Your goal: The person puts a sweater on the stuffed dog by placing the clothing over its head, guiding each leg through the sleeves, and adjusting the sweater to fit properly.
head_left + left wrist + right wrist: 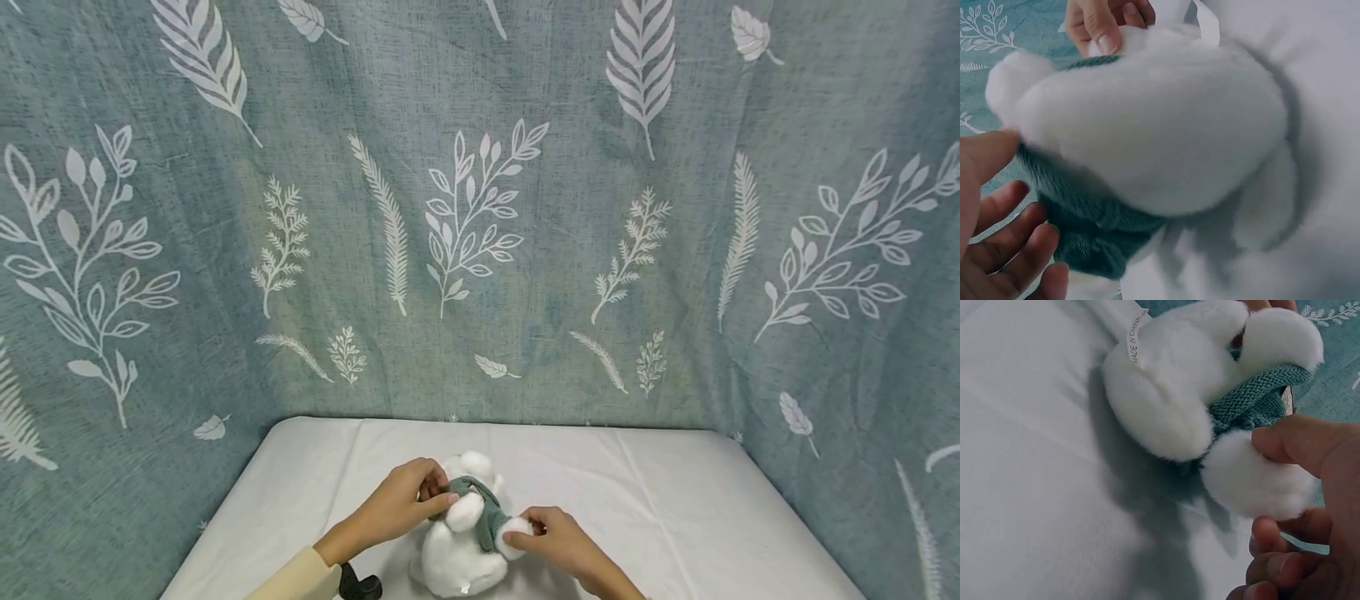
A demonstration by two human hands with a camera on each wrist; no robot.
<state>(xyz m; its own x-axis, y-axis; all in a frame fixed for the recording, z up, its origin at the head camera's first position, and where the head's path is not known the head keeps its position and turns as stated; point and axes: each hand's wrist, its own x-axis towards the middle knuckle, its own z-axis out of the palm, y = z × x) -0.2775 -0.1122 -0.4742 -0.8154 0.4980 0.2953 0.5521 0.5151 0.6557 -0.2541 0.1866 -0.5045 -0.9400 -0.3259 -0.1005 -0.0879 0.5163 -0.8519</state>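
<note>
A white plush toy (457, 567) with a knitted green scarf (489, 521) sits tilted on the white-covered table (637, 500). My left hand (408, 496) holds its side by the scarf, thumb against the fur and fingers bent behind. In the left wrist view the left fingers (1035, 244) lie spread along the scarf's edge. On the other side, my right hand (558, 542) pinches a round white paw (1254, 478) between thumb and fingers. Part of the toy's head (474, 464) shows above the scarf; its front is mostly hidden.
Beside my left sleeve (300, 577), a small black object (360, 585) lies at the table's near edge, partly covered. A white label (1133, 339) sticks out of the toy's lower end. Green leaf-patterned cloth (487, 250) hangs behind and on both sides.
</note>
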